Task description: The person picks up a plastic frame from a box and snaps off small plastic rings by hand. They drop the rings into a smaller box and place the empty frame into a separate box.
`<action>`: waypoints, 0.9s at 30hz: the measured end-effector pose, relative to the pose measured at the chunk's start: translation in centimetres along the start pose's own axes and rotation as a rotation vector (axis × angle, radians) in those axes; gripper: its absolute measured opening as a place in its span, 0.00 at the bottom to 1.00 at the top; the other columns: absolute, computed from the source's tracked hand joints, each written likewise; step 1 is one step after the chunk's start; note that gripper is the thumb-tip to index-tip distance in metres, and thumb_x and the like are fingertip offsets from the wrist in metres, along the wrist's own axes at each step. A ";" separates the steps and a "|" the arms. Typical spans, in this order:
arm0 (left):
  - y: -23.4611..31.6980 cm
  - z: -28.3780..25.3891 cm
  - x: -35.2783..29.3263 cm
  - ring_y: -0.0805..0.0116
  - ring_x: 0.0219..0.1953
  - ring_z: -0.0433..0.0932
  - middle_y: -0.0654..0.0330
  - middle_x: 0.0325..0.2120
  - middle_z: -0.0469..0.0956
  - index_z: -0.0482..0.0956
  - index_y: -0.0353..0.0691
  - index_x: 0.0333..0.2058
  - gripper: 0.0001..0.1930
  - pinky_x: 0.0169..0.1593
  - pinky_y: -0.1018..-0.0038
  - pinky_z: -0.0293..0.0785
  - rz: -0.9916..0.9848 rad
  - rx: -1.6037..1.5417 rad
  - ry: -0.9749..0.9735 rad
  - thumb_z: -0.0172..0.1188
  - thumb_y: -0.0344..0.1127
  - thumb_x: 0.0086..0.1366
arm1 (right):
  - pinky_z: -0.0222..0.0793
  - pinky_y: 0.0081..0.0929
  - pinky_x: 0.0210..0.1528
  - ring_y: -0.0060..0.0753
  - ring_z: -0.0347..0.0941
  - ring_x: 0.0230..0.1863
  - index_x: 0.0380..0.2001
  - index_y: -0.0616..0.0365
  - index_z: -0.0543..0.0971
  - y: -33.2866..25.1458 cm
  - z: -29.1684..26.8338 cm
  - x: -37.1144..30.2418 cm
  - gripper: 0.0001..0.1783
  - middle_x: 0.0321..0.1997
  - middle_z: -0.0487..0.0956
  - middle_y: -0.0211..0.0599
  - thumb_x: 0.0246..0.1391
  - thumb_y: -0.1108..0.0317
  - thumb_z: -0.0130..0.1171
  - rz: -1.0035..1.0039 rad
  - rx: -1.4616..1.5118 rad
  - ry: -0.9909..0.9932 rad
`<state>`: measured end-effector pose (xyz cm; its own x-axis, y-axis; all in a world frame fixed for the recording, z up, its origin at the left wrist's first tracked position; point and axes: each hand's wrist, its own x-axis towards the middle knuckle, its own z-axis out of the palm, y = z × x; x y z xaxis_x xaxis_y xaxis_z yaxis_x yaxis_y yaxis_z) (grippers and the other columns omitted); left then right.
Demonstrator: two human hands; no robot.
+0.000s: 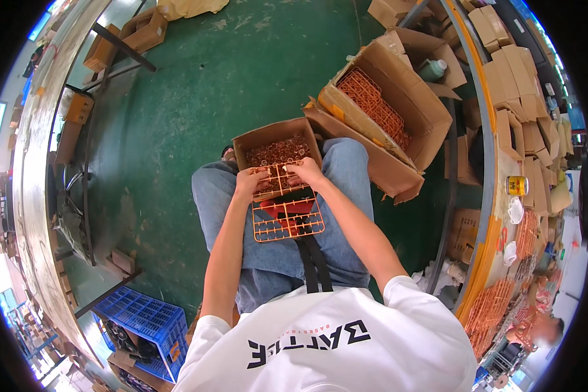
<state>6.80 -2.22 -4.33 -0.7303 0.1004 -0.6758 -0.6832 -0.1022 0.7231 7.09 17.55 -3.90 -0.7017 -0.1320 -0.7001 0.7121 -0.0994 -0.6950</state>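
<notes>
Between my thighs sits a small open cardboard box [243, 145], partly filled with many small orange-brown plastic pieces [277, 151]. Over its near edge I hold an orange plastic sprue frame [287, 219], a grid of thin bars that hangs down across my lap. My left hand [251, 181] grips the grid's upper left part, fingers bent round the bars. On the upper right part, my right hand [304, 172] has its fingers closed at the bars. Whether a loose piece is between the fingertips is too small to tell.
To the right stands a large open cardboard box [405, 85] with stacked orange sprue frames [372, 108]. More frames [491, 313] lie on the right bench, beyond a yellow tin [517, 185]. A blue plastic crate [147, 320] stands at lower left. Another person [532, 330] is at far right.
</notes>
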 end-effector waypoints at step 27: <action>-0.5 -0.2 2.0 0.72 0.29 0.73 0.59 0.28 0.75 0.75 0.35 0.34 0.08 0.31 0.77 0.72 0.090 0.084 -0.108 0.49 0.26 0.56 | 0.53 0.29 0.58 0.40 0.59 0.57 0.49 0.59 0.69 1.0 -0.8 1.9 0.27 0.54 0.66 0.48 0.41 0.68 0.53 -0.415 -0.242 0.211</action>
<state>5.70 -2.14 -6.02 -0.7805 0.2010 -0.5920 -0.6094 -0.0329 0.7922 6.46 17.98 -6.06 -0.9306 0.0743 -0.3583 0.3653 0.1330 -0.9213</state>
